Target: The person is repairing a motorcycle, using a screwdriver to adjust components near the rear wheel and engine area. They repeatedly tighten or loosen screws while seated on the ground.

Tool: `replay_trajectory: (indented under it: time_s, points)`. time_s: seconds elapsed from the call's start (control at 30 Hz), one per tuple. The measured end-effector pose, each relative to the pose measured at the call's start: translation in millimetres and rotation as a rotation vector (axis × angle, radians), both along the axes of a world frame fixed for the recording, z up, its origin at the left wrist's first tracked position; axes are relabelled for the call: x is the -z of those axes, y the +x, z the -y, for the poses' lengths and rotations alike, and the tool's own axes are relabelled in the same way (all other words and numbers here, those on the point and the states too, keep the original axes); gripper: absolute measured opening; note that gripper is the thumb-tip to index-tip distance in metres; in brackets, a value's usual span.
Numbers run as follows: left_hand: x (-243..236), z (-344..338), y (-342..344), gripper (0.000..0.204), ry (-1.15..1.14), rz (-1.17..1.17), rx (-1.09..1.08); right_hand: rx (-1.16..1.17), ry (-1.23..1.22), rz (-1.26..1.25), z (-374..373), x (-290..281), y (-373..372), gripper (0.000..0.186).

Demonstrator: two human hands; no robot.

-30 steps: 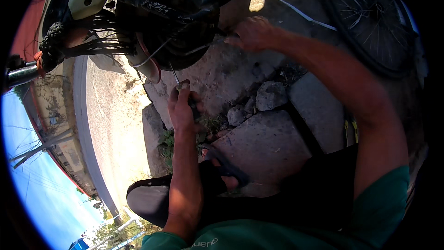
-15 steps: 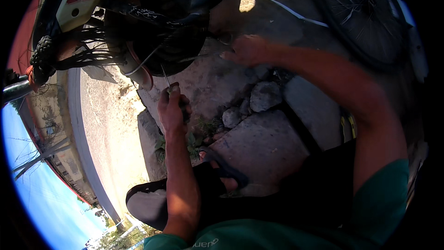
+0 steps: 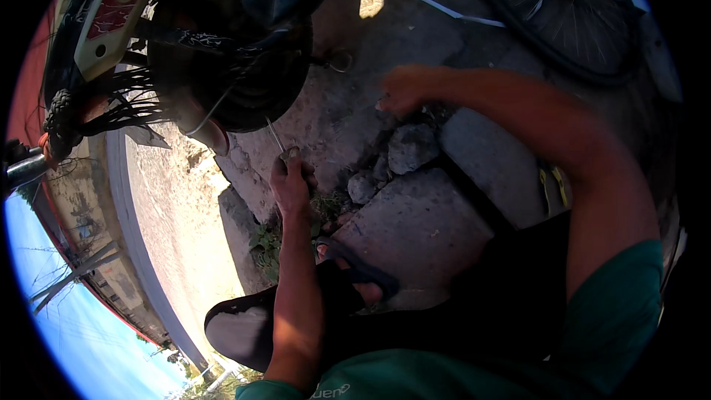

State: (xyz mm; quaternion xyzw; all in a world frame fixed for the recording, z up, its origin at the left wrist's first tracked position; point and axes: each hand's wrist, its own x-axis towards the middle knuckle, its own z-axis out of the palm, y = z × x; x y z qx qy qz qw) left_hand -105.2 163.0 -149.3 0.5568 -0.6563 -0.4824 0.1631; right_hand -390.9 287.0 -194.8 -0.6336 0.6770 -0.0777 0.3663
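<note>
My left hand [image 3: 292,179] is closed round the handle of a screwdriver-like tool [image 3: 275,135] with a thin metal shaft. Its tip points up toward the lower edge of a dark round wheel or drum [image 3: 244,107] on a vehicle. To the right, apart from the wheel, my right hand [image 3: 404,91] is closed over the stony ground and slightly blurred. A small bit shows at its fingertips, too little to name. A dark piece with a ring-shaped end [image 3: 340,61] sticks out from the right side of the wheel.
Black fringe [image 3: 129,100] hangs by the handlebar grip [image 3: 63,107]. At the upper right lies a spoked wheel [image 3: 566,0], with a white strap [image 3: 437,6] near it. Loose rocks [image 3: 412,148] and a flat slab [image 3: 422,230] lie before my sandalled foot [image 3: 363,274].
My left hand and its tool have come down and slightly right, away from the wheel. My right hand has drawn off the wheel's right side. The whole view has shifted a little.
</note>
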Motion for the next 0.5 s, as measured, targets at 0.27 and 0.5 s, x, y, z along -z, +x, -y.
replay_trajectory:
  time_s: [0.27, 0.5]
  points:
    - [4, 7, 3, 0.035, 0.106, -0.110, -0.088, 0.410, -0.345, 0.062, -6, 26, -39, 0.055]
    - [-10, -1, -4, 0.037, 0.122, -0.163, -0.093, 0.348, -0.349, -0.029, -23, 27, -58, 0.059]
